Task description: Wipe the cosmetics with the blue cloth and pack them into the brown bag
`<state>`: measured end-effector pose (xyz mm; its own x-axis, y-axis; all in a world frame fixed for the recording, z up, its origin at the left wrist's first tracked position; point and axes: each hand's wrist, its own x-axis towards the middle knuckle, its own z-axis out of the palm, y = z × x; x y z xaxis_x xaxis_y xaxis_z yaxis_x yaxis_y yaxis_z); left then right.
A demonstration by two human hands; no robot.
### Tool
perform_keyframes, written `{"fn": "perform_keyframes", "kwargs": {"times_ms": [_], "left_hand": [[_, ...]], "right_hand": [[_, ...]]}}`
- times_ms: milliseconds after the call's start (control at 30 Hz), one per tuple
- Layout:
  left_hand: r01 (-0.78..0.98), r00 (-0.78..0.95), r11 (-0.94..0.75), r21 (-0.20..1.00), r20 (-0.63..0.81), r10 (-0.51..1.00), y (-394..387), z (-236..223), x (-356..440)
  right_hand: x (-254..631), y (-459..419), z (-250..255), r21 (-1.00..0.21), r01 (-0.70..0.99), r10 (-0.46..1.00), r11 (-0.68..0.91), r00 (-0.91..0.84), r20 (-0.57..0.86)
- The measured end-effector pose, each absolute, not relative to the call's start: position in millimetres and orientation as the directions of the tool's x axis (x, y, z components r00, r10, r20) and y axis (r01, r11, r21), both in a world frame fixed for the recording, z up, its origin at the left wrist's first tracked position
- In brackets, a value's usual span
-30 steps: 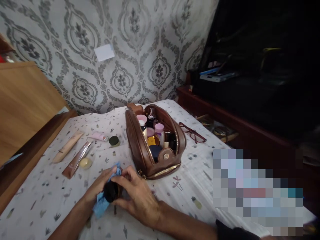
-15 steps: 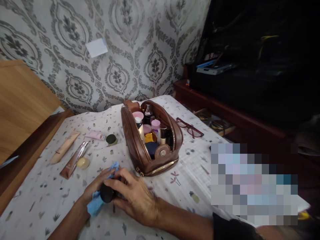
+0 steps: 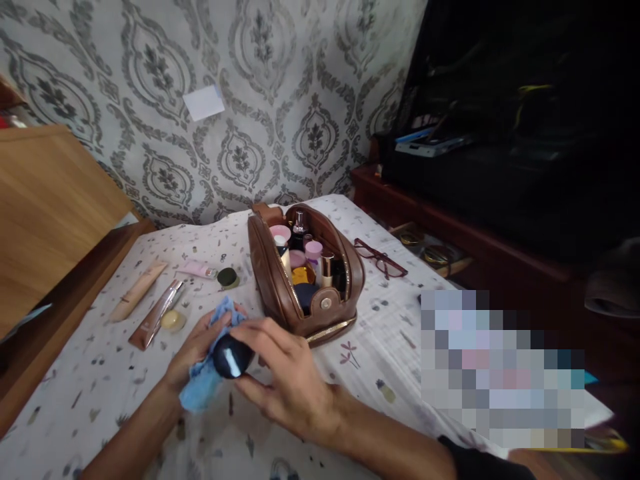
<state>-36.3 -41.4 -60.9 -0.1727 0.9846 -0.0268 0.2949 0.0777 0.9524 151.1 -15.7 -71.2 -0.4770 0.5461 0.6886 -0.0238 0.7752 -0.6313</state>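
Observation:
My right hand (image 3: 287, 380) grips a small round black compact (image 3: 231, 355), its glossy lid turned towards me. My left hand (image 3: 197, 347) holds a light blue cloth (image 3: 203, 387) pressed against the compact's left side. Both hands hover just above the patterned white bedsheet (image 3: 100, 393). Just behind them stands an open brown leather toiletry bag (image 3: 280, 293) packed with several upright bottles and tubes.
Left of the bag lie a beige tube (image 3: 136, 292), a rose-gold tube (image 3: 157, 315), a pink tube (image 3: 197, 269), a small yellow pot (image 3: 173, 321) and a dark-lidded jar (image 3: 228, 277). Red-framed glasses (image 3: 381, 259) lie right of the bag. A wooden headboard (image 3: 50, 207) stands left, dark furniture right.
Both hands have lifted and tilted the compact so its shiny lid faces me. The blue cloth has shifted up along its left side.

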Motion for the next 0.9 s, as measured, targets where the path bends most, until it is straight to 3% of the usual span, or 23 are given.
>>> {"fn": "perform_keyframes", "kwargs": {"times_ms": [167, 233, 300, 400, 500, 700, 800, 900], "left_hand": [[0.381, -0.146, -0.118, 0.917, 0.186, 0.972, -21.0, -1.2, -7.7], [0.543, -0.028, -0.315, 0.778, 0.392, 0.920, -6.9, 18.8, 0.0], [0.658, 0.218, -0.524, 0.540, 0.530, 0.820, 9.9, 31.9, 4.9], [0.678, 0.467, -0.661, 0.322, 0.507, 0.725, 32.3, 38.3, 10.0], [0.653, 0.460, -0.649, 0.391, 0.476, 0.749, 39.9, 35.4, 15.4], [0.477, 0.149, -0.554, 0.682, 0.558, 0.816, 16.4, 22.5, 24.5], [0.432, 0.105, -0.604, 0.670, 0.628, 0.771, 5.7, 13.2, 24.9], [0.554, 0.131, -0.627, 0.548, 0.686, 0.716, 0.5, 2.3, 22.1]], "right_hand": [[170.2, -6.2, -30.4, -0.680, -0.011, 0.637, 0.733, -0.338, 0.693], [177.8, -0.1, -18.3, -0.709, -0.004, 0.675, 0.705, -0.302, 0.673], [185.4, 7.4, -9.1, -0.743, -0.003, 0.714, 0.669, -0.274, 0.645], [196.0, 19.8, 0.2, -0.785, 0.001, 0.760, 0.620, -0.250, 0.600], [201.6, 28.6, 3.3, -0.820, -0.025, 0.792, 0.572, -0.243, 0.560], [187.5, 22.6, -2.8, -0.880, -0.265, 0.861, 0.395, -0.226, 0.455], [176.7, 15.2, -4.5, -0.858, -0.423, 0.882, 0.291, -0.229, 0.412], [171.9, 9.9, -6.5, -0.832, -0.517, 0.891, 0.200, -0.256, 0.374]]}}
